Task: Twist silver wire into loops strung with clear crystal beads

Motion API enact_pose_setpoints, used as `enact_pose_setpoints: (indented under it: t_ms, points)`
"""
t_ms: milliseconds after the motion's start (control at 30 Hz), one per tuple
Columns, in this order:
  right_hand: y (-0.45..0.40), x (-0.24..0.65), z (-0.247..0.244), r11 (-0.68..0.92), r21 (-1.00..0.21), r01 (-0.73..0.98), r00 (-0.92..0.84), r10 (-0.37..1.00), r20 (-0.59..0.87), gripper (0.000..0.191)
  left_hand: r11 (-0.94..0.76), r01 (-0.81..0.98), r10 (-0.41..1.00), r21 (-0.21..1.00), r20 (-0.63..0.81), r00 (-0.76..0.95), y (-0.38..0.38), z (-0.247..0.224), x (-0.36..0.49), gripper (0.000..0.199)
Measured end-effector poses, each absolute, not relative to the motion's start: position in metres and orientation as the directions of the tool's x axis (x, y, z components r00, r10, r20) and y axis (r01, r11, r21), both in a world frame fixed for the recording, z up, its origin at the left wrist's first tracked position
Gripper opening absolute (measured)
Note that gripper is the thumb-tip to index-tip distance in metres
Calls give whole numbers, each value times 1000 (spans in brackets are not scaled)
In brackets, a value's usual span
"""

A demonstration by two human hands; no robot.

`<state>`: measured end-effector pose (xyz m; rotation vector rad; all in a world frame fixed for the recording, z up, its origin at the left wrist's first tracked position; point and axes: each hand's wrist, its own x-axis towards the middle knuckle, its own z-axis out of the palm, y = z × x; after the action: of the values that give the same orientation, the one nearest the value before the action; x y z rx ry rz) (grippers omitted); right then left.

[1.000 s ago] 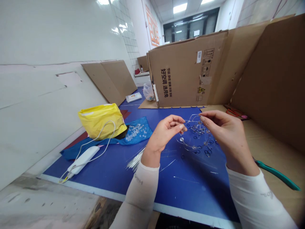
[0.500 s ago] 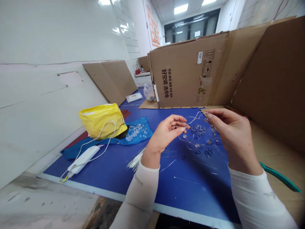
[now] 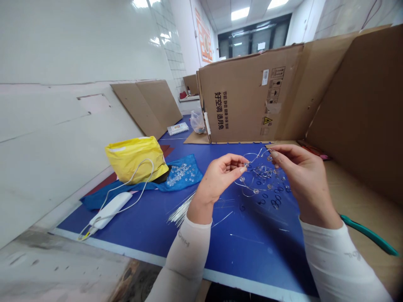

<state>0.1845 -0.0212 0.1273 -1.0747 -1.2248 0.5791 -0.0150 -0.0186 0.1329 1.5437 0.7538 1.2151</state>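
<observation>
Between my hands hangs a thin silver wire loop strung with clear beads [image 3: 256, 191], held above the blue table. My left hand [image 3: 225, 174] pinches it near a bead at the fingertips. On the other side my right hand [image 3: 299, 176] grips the wire between thumb and forefinger, its other fingers curled. Behind and below the loop, a tangle of wire pieces [image 3: 263, 171] and several small dark rings [image 3: 275, 201] lie on the table. A bundle of straight silver wires [image 3: 181, 212] rests beside my left forearm. Loose clear beads [image 3: 181, 173] sit on a blue cloth [image 3: 193, 167].
A yellow bag [image 3: 137, 159] and a white power strip [image 3: 111, 209] with its cord stand at the left. Green-handled pliers [image 3: 370, 235] lie on cardboard at the right. A tall cardboard box wall [image 3: 245, 105] bounds the back. A clear plastic bag [image 3: 197, 121] sits farther off.
The beaded loop has shifted slightly left and its beads have turned a little. My right hand has moved slightly left; both hands keep their pinch.
</observation>
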Motion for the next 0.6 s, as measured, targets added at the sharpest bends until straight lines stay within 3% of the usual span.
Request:
enact_pose_setpoints:
  t_ms: [600]
  points:
    - [-15,188,120,435,-873,222,157,868,472,17,-405,-90,871,910,414,263,-21,135,-14,13]
